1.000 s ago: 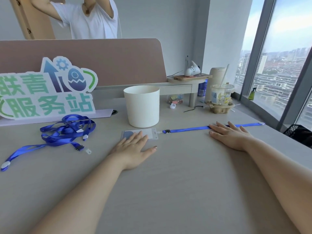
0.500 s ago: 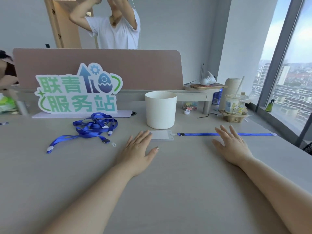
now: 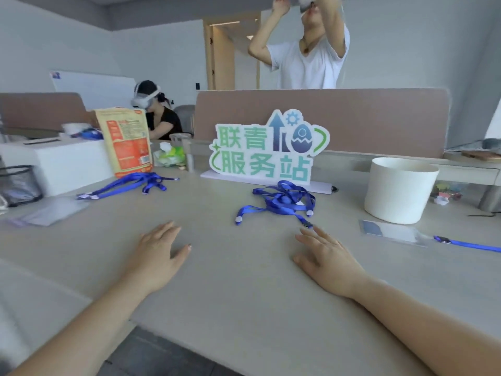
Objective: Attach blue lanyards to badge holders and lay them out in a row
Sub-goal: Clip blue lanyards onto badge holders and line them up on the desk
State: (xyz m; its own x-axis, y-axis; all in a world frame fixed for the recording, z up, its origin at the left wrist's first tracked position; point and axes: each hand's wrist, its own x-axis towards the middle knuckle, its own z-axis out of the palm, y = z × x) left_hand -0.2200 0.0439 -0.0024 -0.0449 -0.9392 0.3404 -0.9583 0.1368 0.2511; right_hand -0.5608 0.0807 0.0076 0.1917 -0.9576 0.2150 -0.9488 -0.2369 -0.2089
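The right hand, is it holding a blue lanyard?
No, the right hand lies flat and open on the table, near the tangled lanyards but gripping nothing.

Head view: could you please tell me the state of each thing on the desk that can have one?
left hand: open, fingers straight, holding nothing.
right hand: open, fingers straight, holding nothing.
badge holder: lying flat, lanyard clipped on.
clipped lanyard: laid out straight toward the right.
tangled lanyards: loose heap, unattached.
left lanyards: loose bunch, unattached.
white bucket: upright, no lid.
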